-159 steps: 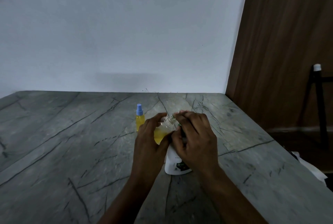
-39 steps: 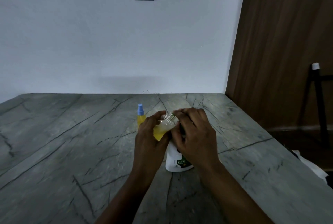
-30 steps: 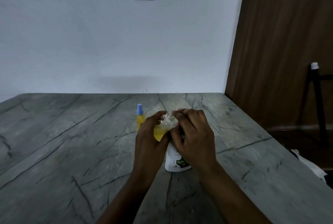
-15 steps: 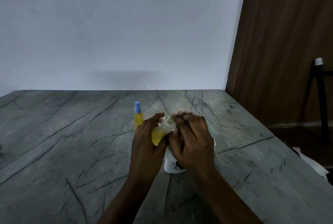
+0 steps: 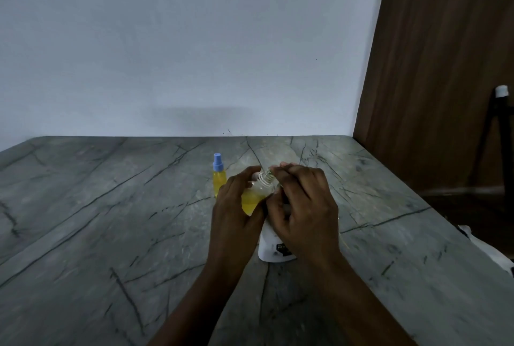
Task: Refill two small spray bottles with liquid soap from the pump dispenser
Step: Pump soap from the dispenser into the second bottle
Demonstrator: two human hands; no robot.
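Note:
My left hand [image 5: 233, 215] grips a small clear spray bottle [image 5: 254, 197] without its cap, tilted to the right, about half full of yellow liquid. Its threaded neck meets the fingers of my right hand [image 5: 301, 206], which covers the top of the white pump dispenser [image 5: 274, 248]. The pump head and nozzle are hidden under that hand. A second small spray bottle [image 5: 218, 176], yellow with a blue cap, stands upright on the table just behind and left of my left hand.
The grey veined stone table [image 5: 111, 234] runs to a white wall at the back. A brown wooden panel [image 5: 445, 67] rises at the right. A dark stand [image 5: 498, 134] and something white [image 5: 489, 248] lie beyond the table's right edge.
Both hands stay on the open bottle and the dispenser. The camera view has tipped slightly, so the wall switch sits higher in frame; the liquid level looks about the same.

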